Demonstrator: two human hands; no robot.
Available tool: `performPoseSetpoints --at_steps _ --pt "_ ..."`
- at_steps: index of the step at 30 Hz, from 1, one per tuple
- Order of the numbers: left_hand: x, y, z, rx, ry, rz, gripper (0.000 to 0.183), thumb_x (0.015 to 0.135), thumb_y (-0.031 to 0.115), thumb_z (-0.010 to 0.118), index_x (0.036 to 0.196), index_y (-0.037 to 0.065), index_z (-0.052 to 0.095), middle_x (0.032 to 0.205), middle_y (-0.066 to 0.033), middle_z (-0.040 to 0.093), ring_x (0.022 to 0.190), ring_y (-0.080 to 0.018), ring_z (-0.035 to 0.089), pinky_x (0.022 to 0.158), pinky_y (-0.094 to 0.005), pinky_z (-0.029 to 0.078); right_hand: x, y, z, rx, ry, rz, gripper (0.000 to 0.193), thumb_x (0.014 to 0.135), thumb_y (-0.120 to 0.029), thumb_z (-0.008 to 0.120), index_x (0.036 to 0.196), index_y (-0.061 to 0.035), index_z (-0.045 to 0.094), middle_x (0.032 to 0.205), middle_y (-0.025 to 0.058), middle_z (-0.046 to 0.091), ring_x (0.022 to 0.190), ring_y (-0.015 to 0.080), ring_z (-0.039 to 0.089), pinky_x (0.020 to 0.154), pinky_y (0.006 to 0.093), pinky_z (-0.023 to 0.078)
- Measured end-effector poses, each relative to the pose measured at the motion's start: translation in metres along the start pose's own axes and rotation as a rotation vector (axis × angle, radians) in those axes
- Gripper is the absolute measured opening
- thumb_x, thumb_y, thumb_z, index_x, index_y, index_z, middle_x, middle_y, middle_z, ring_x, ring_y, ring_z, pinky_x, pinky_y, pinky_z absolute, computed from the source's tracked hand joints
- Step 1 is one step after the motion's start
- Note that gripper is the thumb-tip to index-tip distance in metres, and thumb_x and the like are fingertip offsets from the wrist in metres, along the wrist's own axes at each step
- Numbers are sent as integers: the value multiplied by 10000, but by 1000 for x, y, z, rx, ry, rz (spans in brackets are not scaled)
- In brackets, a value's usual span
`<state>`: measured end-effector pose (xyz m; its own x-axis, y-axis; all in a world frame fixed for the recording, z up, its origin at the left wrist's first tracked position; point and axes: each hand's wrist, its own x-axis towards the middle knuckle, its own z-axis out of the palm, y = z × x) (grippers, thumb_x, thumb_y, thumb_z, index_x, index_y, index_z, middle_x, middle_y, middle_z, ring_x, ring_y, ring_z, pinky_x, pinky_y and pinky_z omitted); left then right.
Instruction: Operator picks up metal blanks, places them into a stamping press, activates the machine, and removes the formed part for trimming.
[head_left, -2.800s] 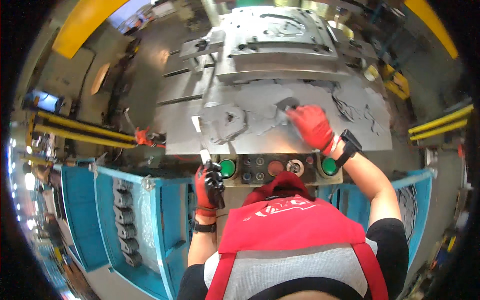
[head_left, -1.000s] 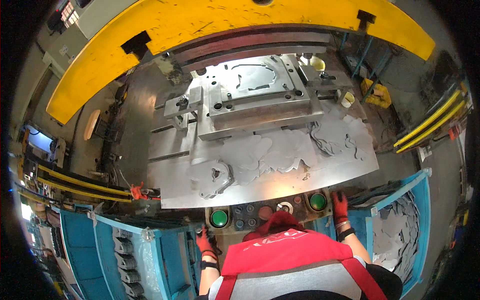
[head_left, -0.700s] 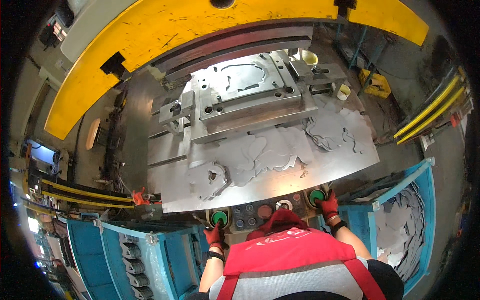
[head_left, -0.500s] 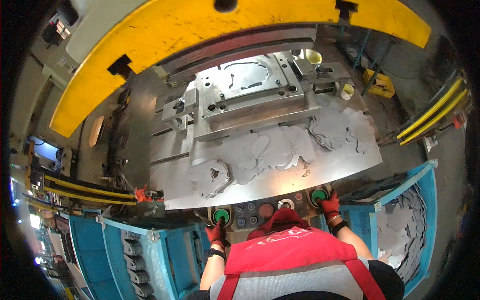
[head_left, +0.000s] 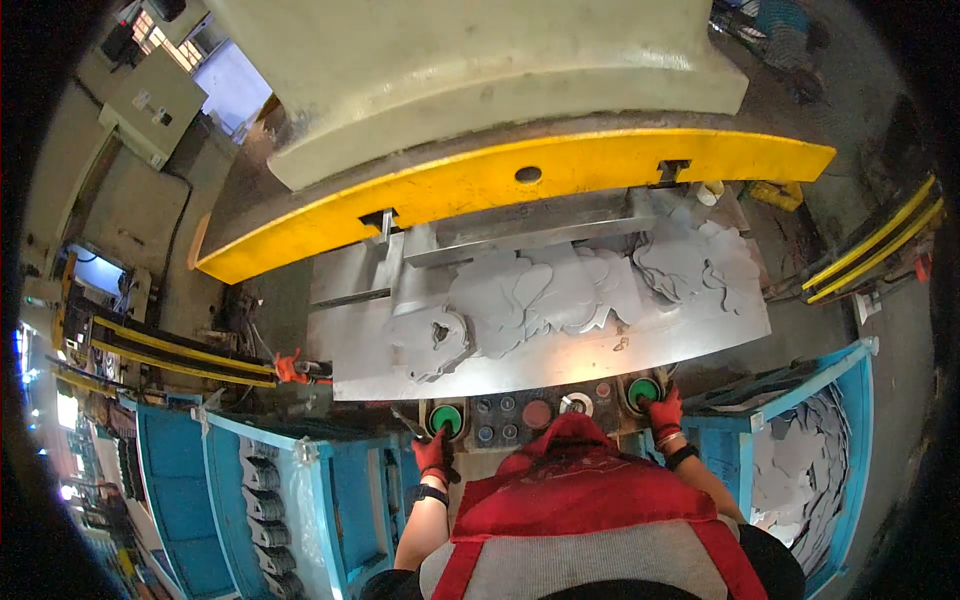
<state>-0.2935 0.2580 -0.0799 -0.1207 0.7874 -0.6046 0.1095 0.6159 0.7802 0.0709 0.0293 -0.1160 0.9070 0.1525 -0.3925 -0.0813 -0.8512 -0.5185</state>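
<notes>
My left hand point(head_left: 434, 456), in a red glove, reaches a round green push button point(head_left: 446, 418) at the left of the control panel. Its thumb lies on the button and its fingers curl at the housing. A thin grey rod point(head_left: 406, 422) sticks out beside this hand; whether it is held cannot be made out. My right hand point(head_left: 664, 410), gloved in red too, presses the matching green button point(head_left: 643, 390) at the panel's right, fingers around the outer side. Beyond the panel, the press's yellow-edged ram point(head_left: 530, 176) is lowered over the die point(head_left: 530, 230), hiding most of it.
Flat grey sheet-metal pieces point(head_left: 560, 290) lie over the press table point(head_left: 560, 365). Blue bins stand at both sides: the left bin point(head_left: 310, 500) holds stacked formed parts, the right bin point(head_left: 862, 430) flat scraps. Yellow-striped guards point(head_left: 180, 360) flank the table.
The press ram has come down and now covers the die that was exposed before. Both my hands stay on the green buttons. The view has shifted slightly.
</notes>
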Motion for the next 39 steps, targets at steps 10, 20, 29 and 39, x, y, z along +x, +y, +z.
performPoseSetpoints --at_steps 10,20,29,39 --pt "16 -36 -78 -284 90 202 370 865 389 480 1013 57 547 895 -63 589 729 -164 555 637 -302 462 37 51 20 291 -199 -198 1058 512 -431 782 1307 26 255 1287 241 370 1168 372 383 955 395 347" --pt "-62 207 123 -155 -894 291 407 906 412 385 1176 119 466 958 -22 564 659 -63 489 514 -182 422 45 72 33 424 -101 -310 768 625 -195 763 1238 26 357 1209 169 463 1089 243 458 907 335 381" --pt "0 286 271 -91 -923 308 490 852 546 400 796 92 578 558 -19 529 375 -113 452 343 -239 376 -2 60 -18 762 -129 -213 460 770 -145 627 1164 29 463 1153 150 515 1062 239 474 912 323 370" --pt "-84 265 164 -39 -751 389 444 870 514 384 755 115 540 546 37 454 399 -49 379 362 -187 295 -21 -77 -80 581 25 -644 344 799 -111 563 1125 -16 512 1131 126 525 1053 253 479 915 350 352"
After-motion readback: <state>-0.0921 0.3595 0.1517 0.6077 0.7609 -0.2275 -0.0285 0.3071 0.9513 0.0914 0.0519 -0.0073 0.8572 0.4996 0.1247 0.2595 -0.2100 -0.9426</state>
